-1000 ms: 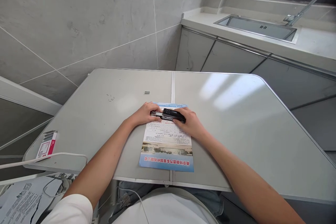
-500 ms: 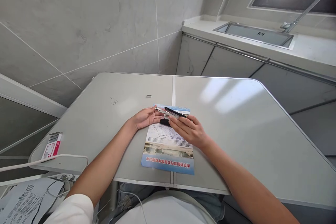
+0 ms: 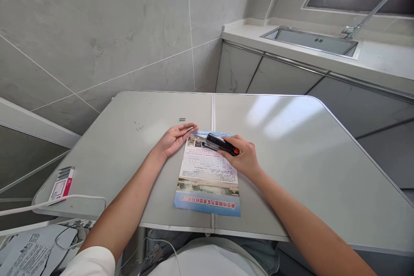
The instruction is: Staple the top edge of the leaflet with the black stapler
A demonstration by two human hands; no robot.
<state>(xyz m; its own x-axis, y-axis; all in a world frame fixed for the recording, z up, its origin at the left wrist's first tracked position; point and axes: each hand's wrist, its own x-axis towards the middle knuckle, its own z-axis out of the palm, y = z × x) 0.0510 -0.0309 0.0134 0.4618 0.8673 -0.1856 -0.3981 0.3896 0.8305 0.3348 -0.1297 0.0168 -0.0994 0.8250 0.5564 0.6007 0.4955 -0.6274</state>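
My right hand (image 3: 242, 155) is wrapped round a black stapler (image 3: 221, 143) with an orange-red spot at its rear end. Its two arms lie close together, and its front points left over the printed leaflet (image 3: 210, 168). To the left, apart from the stapler, my left hand (image 3: 176, 138) is palm up with a small metallic strip (image 3: 190, 128), which looks like staples, pinched in its fingers. The leaflet lies flat under the stapler, its large blue-edged heading upside down to me.
Two short staple strips (image 3: 182, 119) lie beyond my left hand, with loose staples (image 3: 139, 127) farther left. A red and white staple box (image 3: 61, 184) sits at the table's left edge near a white cable (image 3: 80, 196). Behind the table (image 3: 291, 159) stands a counter with a sink (image 3: 310, 41).
The stapler has gone from spread apart to folded together and turned in my right hand. My left hand has moved away from it to the left, carrying the small strip.
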